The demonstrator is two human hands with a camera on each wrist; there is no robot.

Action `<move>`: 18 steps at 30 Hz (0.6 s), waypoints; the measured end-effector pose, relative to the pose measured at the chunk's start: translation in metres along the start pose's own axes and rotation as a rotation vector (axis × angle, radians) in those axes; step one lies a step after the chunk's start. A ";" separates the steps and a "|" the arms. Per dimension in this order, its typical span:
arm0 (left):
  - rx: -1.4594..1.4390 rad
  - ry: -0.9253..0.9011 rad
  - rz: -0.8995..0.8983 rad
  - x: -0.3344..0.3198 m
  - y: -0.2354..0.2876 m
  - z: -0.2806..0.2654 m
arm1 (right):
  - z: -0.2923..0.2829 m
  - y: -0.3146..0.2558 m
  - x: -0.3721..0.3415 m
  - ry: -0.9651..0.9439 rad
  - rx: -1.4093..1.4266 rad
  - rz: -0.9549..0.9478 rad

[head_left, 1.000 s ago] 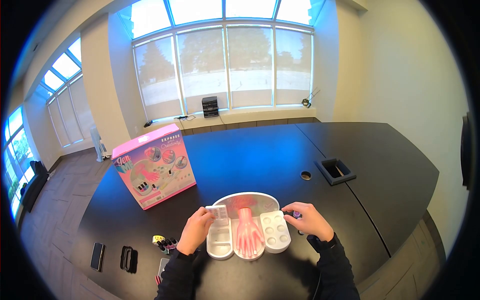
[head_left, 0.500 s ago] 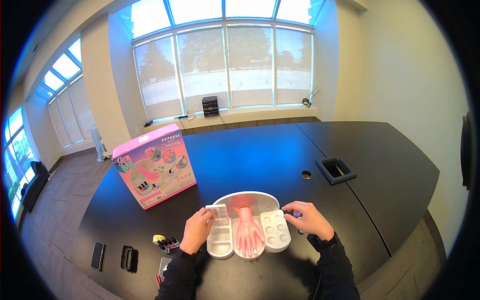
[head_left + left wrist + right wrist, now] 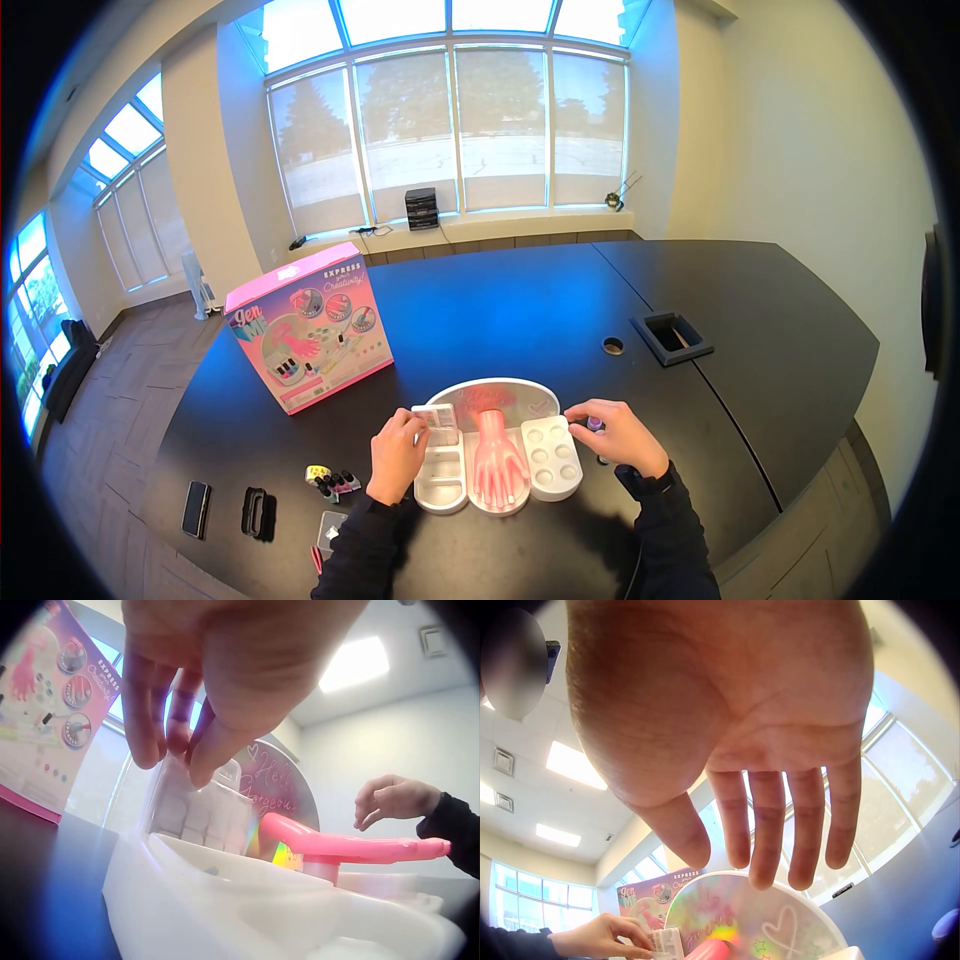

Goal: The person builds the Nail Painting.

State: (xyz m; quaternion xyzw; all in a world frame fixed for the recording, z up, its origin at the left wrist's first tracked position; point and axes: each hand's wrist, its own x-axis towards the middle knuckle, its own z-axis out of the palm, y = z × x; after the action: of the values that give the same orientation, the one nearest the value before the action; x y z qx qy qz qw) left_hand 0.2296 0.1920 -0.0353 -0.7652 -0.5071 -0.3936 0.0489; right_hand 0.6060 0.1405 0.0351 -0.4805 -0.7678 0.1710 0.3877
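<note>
Pinching left hand (image 3: 398,458): clamped on the case (image 3: 201,814), thumb and fingertips together at its upper edge
Case: near upright at the back of the left tray (image 3: 440,495), beside the mirror (image 3: 525,403); whether its lower edge is seated I cannot tell
Left wrist: over the last second, shifted slightly towards the pink hand (image 3: 495,460) (the head view has tipped a little too), so more of the clear tub (image 3: 330,530) shows beside the sleeve (image 3: 362,560)
Grip: unchanged in that time, so I judge this a small adjustment, the case not yet let go and the work little further on
Right hand (image 3: 620,438): fingers apart, holding nothing, near the right tray (image 3: 552,481) and the bottle (image 3: 594,424); it has hardly moved and seems to wait
Pink hand: palm down between the two trays, untouched by either hand
Polishes (image 3: 335,487): grouped near the tub, with the black holder (image 3: 250,512) and phone (image 3: 196,510) farther left
Box (image 3: 310,330): upright beyond the left hand, well apart
</note>
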 end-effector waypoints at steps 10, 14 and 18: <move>-0.046 -0.022 -0.047 -0.001 0.001 0.001 | 0.000 -0.002 0.000 -0.011 0.001 0.021; -0.055 -0.044 -0.044 -0.001 0.001 -0.001 | 0.000 -0.002 0.000 -0.006 -0.014 0.004; -0.037 -0.068 -0.044 0.002 0.002 -0.010 | 0.000 -0.002 0.000 -0.005 -0.014 0.009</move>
State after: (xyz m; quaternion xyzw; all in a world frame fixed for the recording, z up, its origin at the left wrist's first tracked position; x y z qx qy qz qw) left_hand 0.2263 0.1877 -0.0264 -0.7677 -0.5177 -0.3774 0.0088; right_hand 0.6045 0.1393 0.0363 -0.4860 -0.7679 0.1685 0.3818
